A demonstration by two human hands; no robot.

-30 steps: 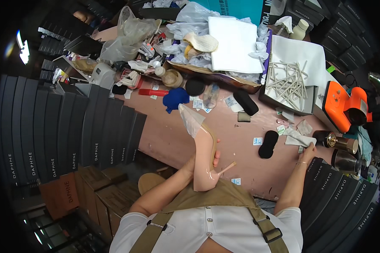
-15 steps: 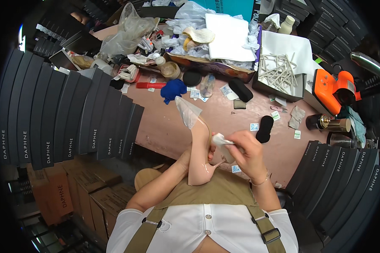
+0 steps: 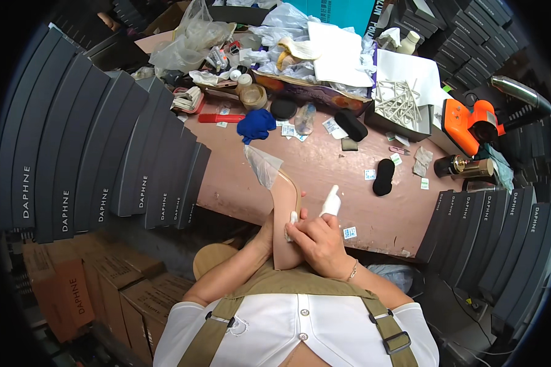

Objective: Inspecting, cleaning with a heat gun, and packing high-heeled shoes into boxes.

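A glossy beige shoe or boot (image 3: 284, 205) stands at a slant against my apron, its toe wrapped in thin whitish tissue (image 3: 264, 166). Behind it, my left hand (image 3: 268, 232) supports the shoe, and its fingertips show past the sole edge. My right hand (image 3: 318, 240) pinches a small white wad (image 3: 292, 219) against the shoe's side. From the same hand a white, bottle-like object (image 3: 331, 203) with a narrow tip points away from me. The shoe's heel end is partly hidden by my right hand.
Dark shoeboxes stand in rows at left (image 3: 98, 153) and right (image 3: 490, 229). On the pink table (image 3: 349, 168) lie a blue cloth (image 3: 256, 125), black oval pads (image 3: 383, 177) and small labels. Behind are a box of white sticks (image 3: 399, 101) and an orange tool (image 3: 471, 125).
My right hand has come down and left, bringing the white wad onto the shoe's side. The white bottle-like object now shows above that hand. My view has shifted slightly.
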